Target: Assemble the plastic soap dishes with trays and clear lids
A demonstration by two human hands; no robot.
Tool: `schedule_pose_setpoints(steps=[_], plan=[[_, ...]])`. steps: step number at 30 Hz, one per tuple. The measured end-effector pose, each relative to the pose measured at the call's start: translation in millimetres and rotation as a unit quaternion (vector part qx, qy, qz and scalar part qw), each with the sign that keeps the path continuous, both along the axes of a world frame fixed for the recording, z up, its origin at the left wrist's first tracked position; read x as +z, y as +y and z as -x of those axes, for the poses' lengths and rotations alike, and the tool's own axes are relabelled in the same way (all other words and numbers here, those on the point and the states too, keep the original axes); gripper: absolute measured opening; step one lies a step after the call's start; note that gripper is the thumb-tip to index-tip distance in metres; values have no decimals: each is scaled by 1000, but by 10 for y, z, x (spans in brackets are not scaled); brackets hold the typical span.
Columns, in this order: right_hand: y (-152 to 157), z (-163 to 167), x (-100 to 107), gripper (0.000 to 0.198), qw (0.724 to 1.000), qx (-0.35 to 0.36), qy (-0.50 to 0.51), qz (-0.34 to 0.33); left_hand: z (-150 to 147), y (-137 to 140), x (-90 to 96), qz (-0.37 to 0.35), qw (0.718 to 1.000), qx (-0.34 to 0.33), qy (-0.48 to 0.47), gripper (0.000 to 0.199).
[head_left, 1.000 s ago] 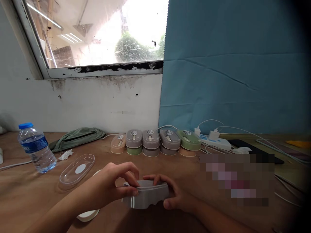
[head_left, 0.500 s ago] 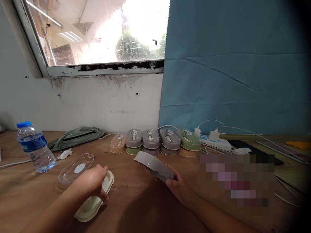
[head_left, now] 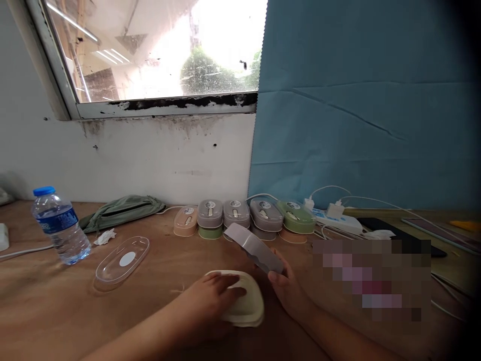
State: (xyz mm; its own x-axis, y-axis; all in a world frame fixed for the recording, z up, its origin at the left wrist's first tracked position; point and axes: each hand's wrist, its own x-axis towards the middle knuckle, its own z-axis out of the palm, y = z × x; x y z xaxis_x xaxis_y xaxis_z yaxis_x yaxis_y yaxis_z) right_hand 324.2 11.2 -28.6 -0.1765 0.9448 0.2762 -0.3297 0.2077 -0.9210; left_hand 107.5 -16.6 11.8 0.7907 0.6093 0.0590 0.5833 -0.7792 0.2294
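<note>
A cream oval tray [head_left: 251, 305] with a raised rim is in my left hand [head_left: 212, 300], just in front of me at the middle of the table. My left fingers lie across its top; the thumb is hidden. My right hand [head_left: 291, 292] grips a grey oval shell [head_left: 251, 245] by its near end, with the thumb in front and the fingers behind. The shell is tilted, its far end up to the left, a little above the tray. On the table to the left lies a clear oval lid [head_left: 108, 268] with a round white sticker.
Several lidded oval boxes [head_left: 265, 218] in grey, green and peach stand along the wall, some stacked. To the left are a water bottle [head_left: 60, 230], a green pouch [head_left: 124, 213] and a crumpled tissue [head_left: 105, 236]. A power strip [head_left: 340, 220] with cables sits at right, near a blurred-out patch.
My left hand has carried the cream tray rightward, from beside the clear lid to near the grey shell. My right hand and the shell have shifted slightly right.
</note>
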Motion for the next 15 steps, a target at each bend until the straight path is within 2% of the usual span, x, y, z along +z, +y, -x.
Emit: schedule_pose_setpoints(steps=[2, 4, 7, 11, 15], plan=[[-12, -5, 20, 39, 1000, -8, 3, -14, -81, -32, -39, -40, 999, 9, -34, 58], [-21, -12, 51, 40, 999, -10, -8, -35, -69, -35, -52, -44, 995, 54, -77, 63], [-25, -34, 94, 41, 994, -8, -70, -80, 31, 18, -71, 10, 985, 90, -150, 76], [-24, -73, 120, 41, 973, -18, -167, -156, 94, 99, -148, 108, 967, 99, -208, 82], [-44, -73, 130, 39, 950, -31, -244, -191, 85, 146, -245, 125, 949, 130, -258, 86]])
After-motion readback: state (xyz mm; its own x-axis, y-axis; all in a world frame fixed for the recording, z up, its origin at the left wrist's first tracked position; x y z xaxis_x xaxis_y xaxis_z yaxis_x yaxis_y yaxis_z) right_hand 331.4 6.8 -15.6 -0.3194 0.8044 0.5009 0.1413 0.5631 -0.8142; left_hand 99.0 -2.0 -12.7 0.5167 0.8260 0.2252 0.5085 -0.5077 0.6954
